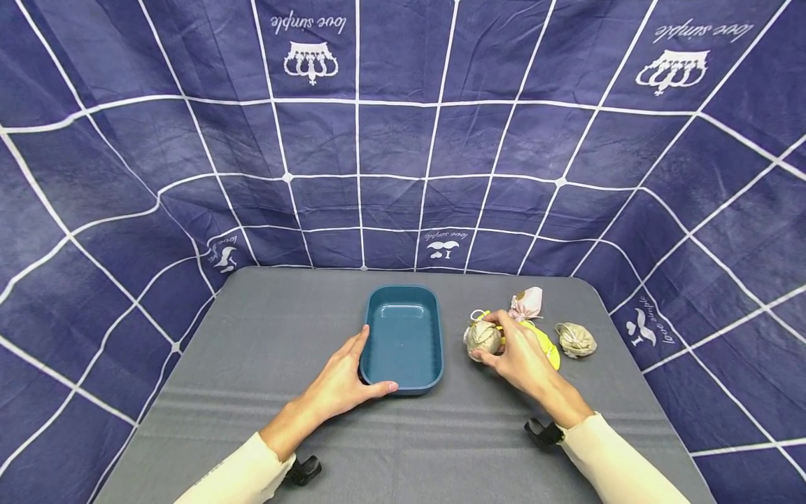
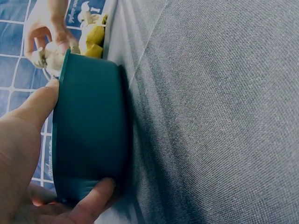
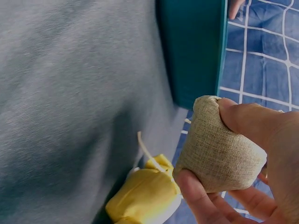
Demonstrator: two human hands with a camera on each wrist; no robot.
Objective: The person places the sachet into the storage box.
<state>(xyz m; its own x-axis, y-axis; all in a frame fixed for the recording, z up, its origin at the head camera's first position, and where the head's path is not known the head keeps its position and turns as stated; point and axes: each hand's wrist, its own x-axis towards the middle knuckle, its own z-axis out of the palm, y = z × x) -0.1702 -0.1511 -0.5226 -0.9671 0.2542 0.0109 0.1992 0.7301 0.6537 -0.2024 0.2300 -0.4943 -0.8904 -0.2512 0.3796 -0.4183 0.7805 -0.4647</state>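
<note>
A small beige drawstring pouch point(image 3: 219, 149) is pinched between the thumb and fingers of my right hand point(image 1: 519, 357). In the right wrist view it looks rounded and full, held above the grey surface. Beneath and beside that hand lies a yellow pouch point(image 1: 543, 343), partly covered by the hand in the head view. My left hand point(image 1: 336, 381) grips the near left corner of a deep teal tray point(image 1: 403, 387). Its thumb lies along the near rim and its fingers against the left wall. The tray's inside is bare.
A pale pink pouch point(image 1: 527, 302) sits behind the yellow one, and another beige pouch point(image 1: 576, 340) lies farther right. Grey cloth point(image 1: 283, 308) covers the table. Blue curtains point(image 1: 390, 140) with white grid lines rise at the back and both sides.
</note>
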